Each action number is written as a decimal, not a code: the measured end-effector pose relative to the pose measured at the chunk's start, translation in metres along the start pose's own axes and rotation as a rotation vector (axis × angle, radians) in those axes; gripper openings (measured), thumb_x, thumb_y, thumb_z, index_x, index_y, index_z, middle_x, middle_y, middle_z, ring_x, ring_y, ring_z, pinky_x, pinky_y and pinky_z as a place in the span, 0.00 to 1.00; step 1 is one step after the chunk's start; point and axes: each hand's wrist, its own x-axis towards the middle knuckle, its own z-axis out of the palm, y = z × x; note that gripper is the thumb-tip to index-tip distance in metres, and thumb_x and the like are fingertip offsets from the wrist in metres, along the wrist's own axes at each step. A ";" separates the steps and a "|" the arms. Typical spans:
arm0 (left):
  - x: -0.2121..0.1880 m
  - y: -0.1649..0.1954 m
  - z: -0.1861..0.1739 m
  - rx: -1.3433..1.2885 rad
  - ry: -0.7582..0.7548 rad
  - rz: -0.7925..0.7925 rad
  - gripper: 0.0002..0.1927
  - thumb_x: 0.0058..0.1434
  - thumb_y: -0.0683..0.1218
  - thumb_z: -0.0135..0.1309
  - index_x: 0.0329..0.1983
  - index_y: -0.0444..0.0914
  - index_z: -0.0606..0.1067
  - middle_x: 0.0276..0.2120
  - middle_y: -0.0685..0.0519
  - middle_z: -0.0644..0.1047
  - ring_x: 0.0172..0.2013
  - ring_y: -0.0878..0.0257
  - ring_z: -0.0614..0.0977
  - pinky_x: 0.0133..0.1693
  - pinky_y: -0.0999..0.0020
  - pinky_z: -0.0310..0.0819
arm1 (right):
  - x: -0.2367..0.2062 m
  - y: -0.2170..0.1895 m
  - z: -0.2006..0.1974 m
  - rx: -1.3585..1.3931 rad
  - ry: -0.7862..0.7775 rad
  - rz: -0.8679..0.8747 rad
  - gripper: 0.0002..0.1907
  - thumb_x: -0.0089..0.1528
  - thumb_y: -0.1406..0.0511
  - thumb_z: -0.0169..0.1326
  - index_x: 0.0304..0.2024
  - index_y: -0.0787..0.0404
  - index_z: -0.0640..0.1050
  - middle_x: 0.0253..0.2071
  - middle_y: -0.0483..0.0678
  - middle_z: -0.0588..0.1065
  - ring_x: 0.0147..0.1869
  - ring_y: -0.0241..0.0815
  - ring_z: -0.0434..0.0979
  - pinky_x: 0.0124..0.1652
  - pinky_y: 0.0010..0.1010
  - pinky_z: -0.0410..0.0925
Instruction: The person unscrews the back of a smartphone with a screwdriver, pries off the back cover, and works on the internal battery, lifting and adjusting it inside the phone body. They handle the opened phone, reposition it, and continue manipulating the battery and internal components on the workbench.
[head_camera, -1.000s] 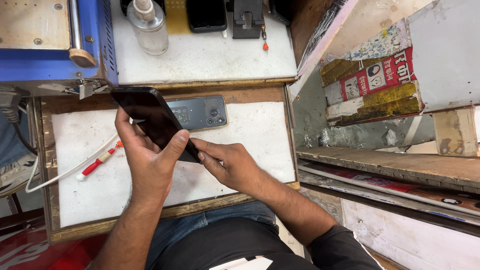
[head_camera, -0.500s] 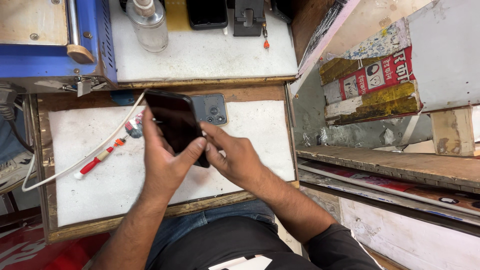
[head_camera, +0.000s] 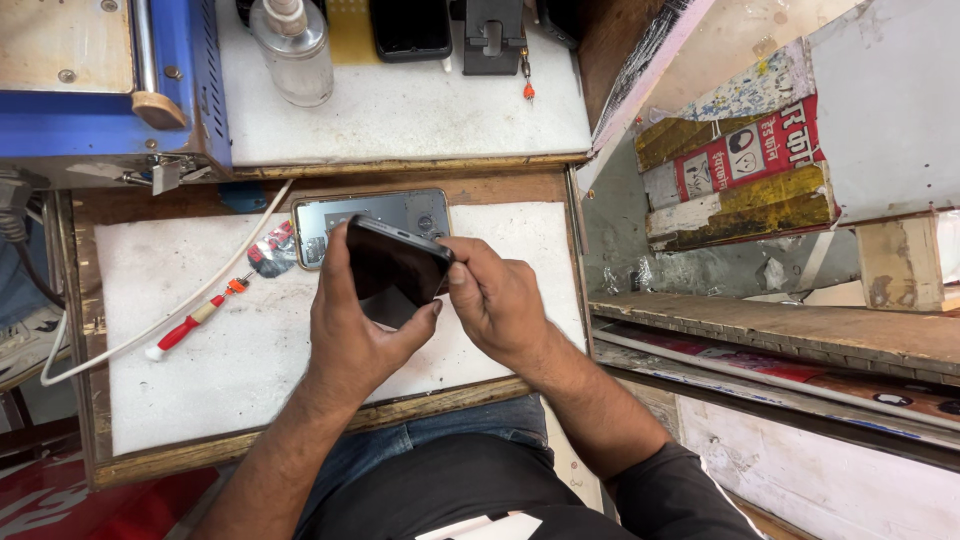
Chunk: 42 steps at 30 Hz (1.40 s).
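Observation:
A black smartphone (head_camera: 395, 268) is held tilted above a white work pad (head_camera: 180, 370). My left hand (head_camera: 355, 330) grips it from below and along its left side. My right hand (head_camera: 495, 300) pinches the phone's right edge with thumb and fingers. Behind the phone, a grey phone back panel (head_camera: 330, 215) lies flat on the pad, partly hidden by the phone and my fingers.
A red-handled tool (head_camera: 190, 322) and a white cable (head_camera: 130, 335) lie on the pad's left. A blue machine (head_camera: 110, 110) stands at the back left, with a clear bottle (head_camera: 292, 55) and black devices (head_camera: 410, 28) on the upper shelf. Wooden boards (head_camera: 780, 330) stack at the right.
Both hands have carried the phone to the right and turned it, so it now lies more crosswise. The grey back panel shows more on its left side.

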 end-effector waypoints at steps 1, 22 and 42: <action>-0.001 -0.001 0.001 0.023 0.003 0.011 0.60 0.52 0.48 0.72 0.76 0.36 0.42 0.59 0.35 0.68 0.60 0.45 0.78 0.58 0.52 0.80 | 0.000 0.000 -0.004 0.003 -0.014 -0.016 0.14 0.78 0.62 0.41 0.58 0.65 0.72 0.37 0.50 0.81 0.40 0.43 0.87 0.39 0.28 0.80; -0.004 -0.014 -0.002 0.324 0.067 0.343 0.52 0.52 0.49 0.72 0.73 0.40 0.52 0.48 0.46 0.69 0.49 0.52 0.74 0.58 0.46 0.64 | 0.014 -0.013 -0.066 -0.176 -0.538 0.111 0.18 0.66 0.67 0.50 0.59 0.61 0.73 0.27 0.55 0.78 0.32 0.55 0.83 0.35 0.43 0.76; -0.010 -0.012 0.008 0.402 0.009 0.416 0.45 0.58 0.49 0.71 0.72 0.44 0.58 0.45 0.52 0.70 0.47 0.56 0.73 0.58 0.43 0.60 | 0.037 -0.035 -0.076 -0.322 -0.668 0.036 0.20 0.65 0.66 0.52 0.60 0.61 0.73 0.22 0.52 0.78 0.25 0.50 0.83 0.25 0.40 0.74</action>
